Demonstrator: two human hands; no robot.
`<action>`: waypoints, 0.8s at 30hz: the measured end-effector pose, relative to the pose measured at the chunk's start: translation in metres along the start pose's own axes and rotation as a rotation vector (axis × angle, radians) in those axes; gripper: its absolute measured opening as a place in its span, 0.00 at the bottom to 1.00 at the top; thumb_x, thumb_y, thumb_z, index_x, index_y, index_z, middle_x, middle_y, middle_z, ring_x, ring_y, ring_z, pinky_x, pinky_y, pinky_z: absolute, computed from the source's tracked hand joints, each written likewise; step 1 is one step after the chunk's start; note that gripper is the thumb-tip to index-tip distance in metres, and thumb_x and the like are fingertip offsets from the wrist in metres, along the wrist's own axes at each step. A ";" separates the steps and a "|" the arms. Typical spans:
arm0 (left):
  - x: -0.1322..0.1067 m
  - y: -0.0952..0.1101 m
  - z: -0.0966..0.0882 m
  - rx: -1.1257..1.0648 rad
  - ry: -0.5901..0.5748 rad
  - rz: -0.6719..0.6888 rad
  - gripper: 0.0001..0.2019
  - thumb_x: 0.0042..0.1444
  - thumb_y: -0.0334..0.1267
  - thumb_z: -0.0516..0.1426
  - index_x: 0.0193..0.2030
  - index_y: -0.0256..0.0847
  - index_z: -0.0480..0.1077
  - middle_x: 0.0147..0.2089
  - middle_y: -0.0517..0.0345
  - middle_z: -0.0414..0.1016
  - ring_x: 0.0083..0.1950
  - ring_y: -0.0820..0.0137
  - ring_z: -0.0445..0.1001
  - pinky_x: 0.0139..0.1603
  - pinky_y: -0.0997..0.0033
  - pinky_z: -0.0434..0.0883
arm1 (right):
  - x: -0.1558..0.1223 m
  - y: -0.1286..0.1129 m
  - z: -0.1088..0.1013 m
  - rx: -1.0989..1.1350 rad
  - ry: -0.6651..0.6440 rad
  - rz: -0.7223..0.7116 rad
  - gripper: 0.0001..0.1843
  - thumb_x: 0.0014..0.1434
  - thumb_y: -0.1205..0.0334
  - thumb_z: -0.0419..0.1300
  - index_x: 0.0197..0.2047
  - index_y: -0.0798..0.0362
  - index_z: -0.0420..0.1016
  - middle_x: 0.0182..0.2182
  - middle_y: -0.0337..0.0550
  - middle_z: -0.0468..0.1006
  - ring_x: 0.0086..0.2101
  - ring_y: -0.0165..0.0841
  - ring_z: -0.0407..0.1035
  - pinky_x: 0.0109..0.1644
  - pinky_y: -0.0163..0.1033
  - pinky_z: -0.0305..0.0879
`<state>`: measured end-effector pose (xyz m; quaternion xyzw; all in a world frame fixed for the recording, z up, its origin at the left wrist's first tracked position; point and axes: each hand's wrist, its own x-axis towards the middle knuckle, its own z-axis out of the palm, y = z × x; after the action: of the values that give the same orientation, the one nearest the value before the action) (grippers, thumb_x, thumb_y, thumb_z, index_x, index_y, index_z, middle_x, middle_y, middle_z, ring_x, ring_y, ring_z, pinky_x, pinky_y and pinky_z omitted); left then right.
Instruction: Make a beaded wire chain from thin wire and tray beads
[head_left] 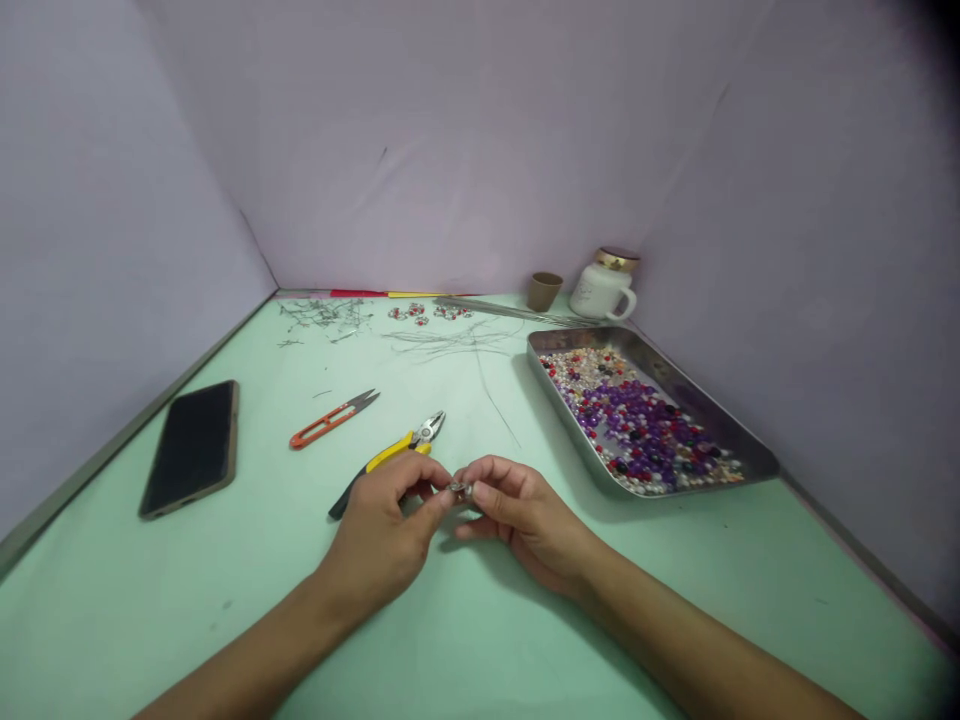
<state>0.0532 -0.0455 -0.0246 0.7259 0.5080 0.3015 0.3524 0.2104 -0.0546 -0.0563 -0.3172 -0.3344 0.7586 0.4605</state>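
Observation:
My left hand (386,535) and my right hand (525,515) meet over the green table (465,640), both pinching a small beaded wire piece (460,490) between fingertips. The piece is tiny and its detail is hard to make out. Yellow-handled pliers (390,458) lie just behind my left hand, jaws pointing to the far right. Orange thread snips (332,419) rest a little farther left.
A steel tray (720,425) of purple, red and pearl beads sits at the right. A black phone (192,447) lies at the left. Cut wires (457,340), finished bead clusters (429,313), a brown cup (544,291) and a white lidded mug (604,287) line the back wall.

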 end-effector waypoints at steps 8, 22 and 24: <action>-0.004 -0.004 -0.003 0.184 0.020 0.246 0.04 0.52 0.31 0.49 0.31 0.40 0.64 0.30 0.58 0.67 0.32 0.71 0.65 0.35 0.70 0.63 | -0.003 -0.005 -0.006 -0.527 -0.001 -0.233 0.09 0.49 0.60 0.61 0.35 0.53 0.73 0.34 0.43 0.72 0.35 0.31 0.67 0.38 0.37 0.65; -0.004 -0.010 0.001 0.169 0.017 0.323 0.07 0.52 0.29 0.49 0.36 0.39 0.65 0.35 0.54 0.69 0.36 0.69 0.66 0.39 0.67 0.65 | -0.006 -0.006 0.000 -0.823 -0.003 -0.431 0.02 0.50 0.65 0.59 0.29 0.53 0.72 0.32 0.45 0.72 0.35 0.33 0.67 0.40 0.40 0.63; -0.003 -0.007 0.001 0.062 0.011 0.113 0.05 0.51 0.32 0.50 0.35 0.39 0.65 0.31 0.57 0.68 0.31 0.71 0.66 0.33 0.69 0.65 | -0.006 -0.005 0.001 -0.848 0.033 -0.460 0.02 0.50 0.66 0.59 0.30 0.52 0.72 0.33 0.44 0.72 0.36 0.33 0.68 0.41 0.41 0.63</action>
<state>0.0488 -0.0471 -0.0310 0.7624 0.4773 0.3088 0.3093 0.2143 -0.0584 -0.0507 -0.4069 -0.6684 0.4288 0.4515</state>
